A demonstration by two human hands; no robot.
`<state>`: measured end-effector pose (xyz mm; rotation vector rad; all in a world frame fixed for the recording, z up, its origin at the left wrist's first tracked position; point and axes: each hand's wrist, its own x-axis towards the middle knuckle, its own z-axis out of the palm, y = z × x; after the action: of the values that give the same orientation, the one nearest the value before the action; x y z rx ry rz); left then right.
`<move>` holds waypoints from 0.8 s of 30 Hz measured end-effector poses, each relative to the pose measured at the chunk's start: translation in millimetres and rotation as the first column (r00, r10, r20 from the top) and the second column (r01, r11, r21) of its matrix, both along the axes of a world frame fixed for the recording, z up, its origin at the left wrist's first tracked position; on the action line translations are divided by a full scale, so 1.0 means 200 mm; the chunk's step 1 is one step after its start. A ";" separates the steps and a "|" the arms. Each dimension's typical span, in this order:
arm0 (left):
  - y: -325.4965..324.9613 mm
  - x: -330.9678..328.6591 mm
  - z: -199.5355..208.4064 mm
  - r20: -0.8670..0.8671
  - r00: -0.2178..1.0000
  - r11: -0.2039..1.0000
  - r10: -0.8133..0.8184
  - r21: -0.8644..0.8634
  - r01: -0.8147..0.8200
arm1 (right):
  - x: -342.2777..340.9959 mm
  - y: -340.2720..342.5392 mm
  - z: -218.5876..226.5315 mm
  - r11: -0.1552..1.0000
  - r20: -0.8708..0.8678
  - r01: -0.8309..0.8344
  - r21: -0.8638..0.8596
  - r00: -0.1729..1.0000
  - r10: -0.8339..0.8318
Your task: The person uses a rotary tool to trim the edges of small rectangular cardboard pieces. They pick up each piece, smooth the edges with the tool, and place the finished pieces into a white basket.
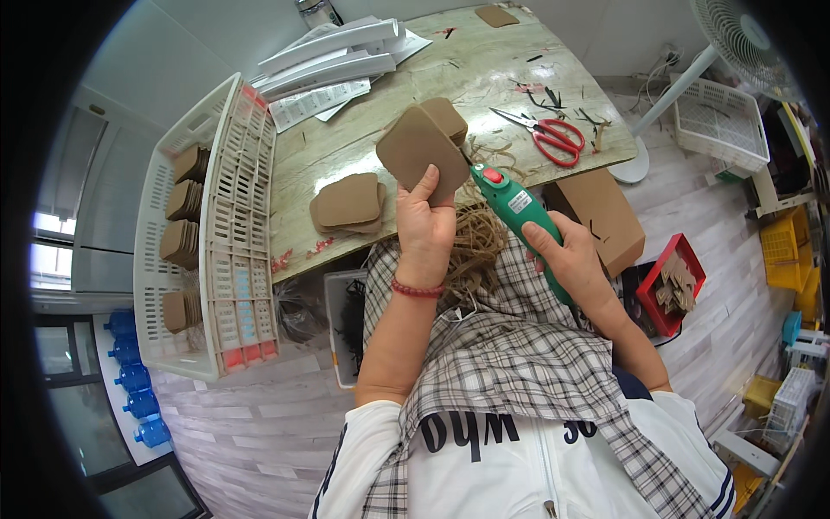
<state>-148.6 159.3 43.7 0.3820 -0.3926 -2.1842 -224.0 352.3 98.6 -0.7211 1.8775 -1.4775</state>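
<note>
My left hand (424,232) grips a brown flat square piece (418,149) with rounded corners, thumb on its upper face, raised over the table's near edge. In my right hand (572,258) is a green handheld power tool (510,199) with a red switch. Its narrow tip lies at the piece's right edge; whether it touches cannot be made out. Behind the held piece, partly hidden, sit similar brown pieces (448,118). Another small stack of brown pieces (347,204) rests to the left. Thin brown strips (474,246) are heaped on my plaid apron.
Red-handled scissors (558,144) lie on the table (363,143) among dark scraps. A white crate (240,229) at left holds several brown stacks. Papers (333,60) occupy the far left. A cardboard box (605,216), a red tray (689,259) and a fan (743,39) stand at right.
</note>
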 end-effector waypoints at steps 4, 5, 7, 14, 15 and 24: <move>0.04 0.00 -0.03 -0.003 0.999 0.999 -0.045 -0.004 0.045 | 0.00 0.00 0.00 1.000 -0.012 0.016 0.017 1.000 -0.016; 0.04 0.00 -0.05 -0.004 0.998 0.998 -0.058 -0.012 0.058 | 0.00 0.00 0.00 0.999 -0.016 0.020 0.025 1.000 -0.019; 0.06 0.00 -0.04 0.013 0.997 0.997 -0.074 -0.013 0.074 | -0.01 0.00 0.01 0.999 -0.028 0.027 0.030 0.999 -0.026; 0.16 0.01 -0.07 0.032 0.990 0.990 -0.135 -0.026 0.136 | -0.02 0.00 0.00 0.998 -0.066 0.057 0.027 0.996 -0.055; 0.17 0.01 -0.08 0.041 0.989 0.990 -0.140 -0.022 0.141 | -0.03 0.00 0.00 0.998 -0.066 0.058 0.020 0.996 -0.057; 0.25 0.07 -0.12 0.095 0.970 0.972 -0.222 -0.058 0.228 | -0.06 0.03 0.03 0.998 -0.006 0.056 0.006 0.998 -0.056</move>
<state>-135.3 209.2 19.4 0.4132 -0.5829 -2.3721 -235.7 358.1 103.7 -0.6759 1.9198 -1.5054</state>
